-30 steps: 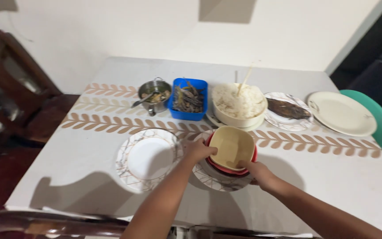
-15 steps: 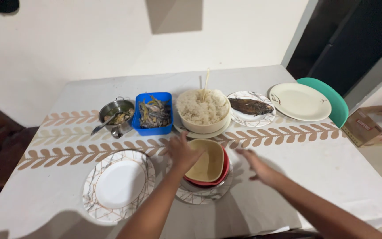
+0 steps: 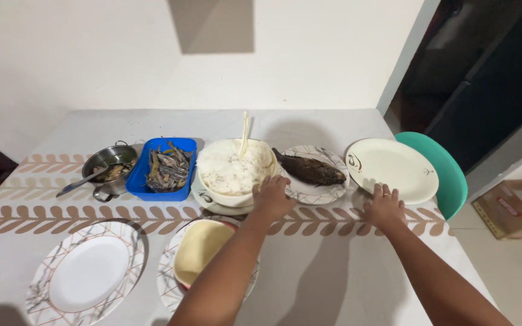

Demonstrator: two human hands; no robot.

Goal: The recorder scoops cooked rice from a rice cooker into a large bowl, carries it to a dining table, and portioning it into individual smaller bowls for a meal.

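Note:
My left hand (image 3: pixel 273 196) rests on the near rim of the patterned plate (image 3: pixel 324 190) that carries a dark fried fish (image 3: pixel 309 169). My right hand (image 3: pixel 383 206) touches the near edge of the empty cream plate (image 3: pixel 394 166) at the right. Neither hand has lifted anything. A cream bowl (image 3: pixel 199 249) stacked in a red bowl sits on a patterned plate (image 3: pixel 167 268) below my left forearm.
A bowl of white rice (image 3: pixel 232 170) with a utensil standing in it, a blue box of small dried fish (image 3: pixel 165 168) and a steel pot (image 3: pixel 107 166) line the back. An empty patterned plate (image 3: pixel 86 273) lies front left. A green chair (image 3: pixel 445 175) and a cardboard box (image 3: pixel 515 208) stand right.
Both hands left the stacked bowls and reached forward and right: the left to the fish plate, the right to the cream plate. The view swung to the right.

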